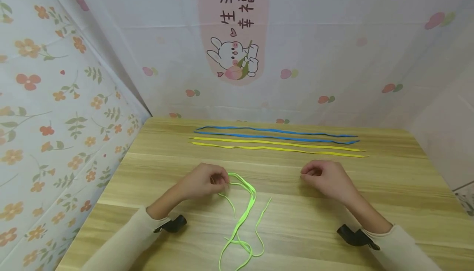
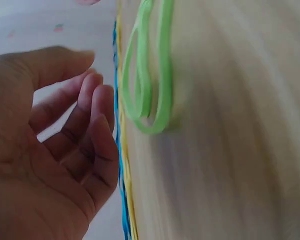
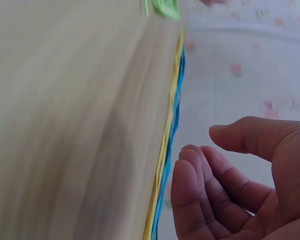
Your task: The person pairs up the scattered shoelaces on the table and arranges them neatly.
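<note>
A neon green shoelace bundle point(image 1: 244, 217) lies loosely looped on the wooden table, its strands trailing toward the near edge. My left hand point(image 1: 205, 180) is right at the upper loop, fingers loosely bent. In the left wrist view, a gap shows between the left thumb point(image 2: 72, 62) and fingertips, with the green loop point(image 2: 162, 100) beyond them. Over the right side of the table hovers my right hand point(image 1: 327, 178), fingers relaxed and holding nothing; the right wrist view shows its thumb point(image 3: 240, 135) apart from the fingers.
Two yellow shoelaces point(image 1: 277, 149) and blue lace strands point(image 1: 274, 131) lie stretched side by side across the back of the table point(image 1: 155, 151). Behind them hangs a printed cloth point(image 1: 333, 57); a floral cloth point(image 1: 74, 110) hangs at the left. Each wrist wears a black camera point(image 1: 177, 223).
</note>
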Action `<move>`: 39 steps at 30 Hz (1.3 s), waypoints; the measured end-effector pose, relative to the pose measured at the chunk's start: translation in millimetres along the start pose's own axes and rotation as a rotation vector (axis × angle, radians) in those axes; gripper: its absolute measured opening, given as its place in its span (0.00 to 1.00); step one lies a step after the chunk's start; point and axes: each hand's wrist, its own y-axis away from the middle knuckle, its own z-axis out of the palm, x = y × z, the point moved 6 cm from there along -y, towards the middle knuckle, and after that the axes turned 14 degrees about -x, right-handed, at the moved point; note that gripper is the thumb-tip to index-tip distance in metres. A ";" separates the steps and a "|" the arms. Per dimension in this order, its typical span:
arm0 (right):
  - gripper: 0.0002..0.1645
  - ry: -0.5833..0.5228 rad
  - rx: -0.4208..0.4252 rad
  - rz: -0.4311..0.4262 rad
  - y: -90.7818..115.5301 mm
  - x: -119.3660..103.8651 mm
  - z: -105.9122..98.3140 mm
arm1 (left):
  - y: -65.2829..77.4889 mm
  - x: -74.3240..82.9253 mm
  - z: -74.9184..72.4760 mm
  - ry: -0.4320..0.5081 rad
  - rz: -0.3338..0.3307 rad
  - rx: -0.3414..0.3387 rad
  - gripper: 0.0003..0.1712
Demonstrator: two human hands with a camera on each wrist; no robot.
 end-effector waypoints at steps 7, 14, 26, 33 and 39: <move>0.06 0.022 -0.123 -0.141 -8.2 -30.7 35.8 | -6.4 14.4 24.2 -0.180 0.092 -0.132 0.10; 0.16 0.088 -0.212 -0.201 -16.7 -44.3 63.8 | -12.2 22.6 33.6 -0.269 0.126 -0.192 0.13; 0.17 0.113 -0.257 -0.355 -17.6 -53.0 81.5 | -14.5 21.6 35.0 -0.281 0.128 -0.217 0.08; 0.13 0.165 -0.282 -0.334 -18.3 -50.8 87.3 | -13.2 16.7 34.5 -0.268 0.111 -0.204 0.09; 0.14 0.145 -0.316 -0.332 -14.4 -44.2 80.8 | -7.3 5.3 23.6 -0.128 0.008 -0.144 0.12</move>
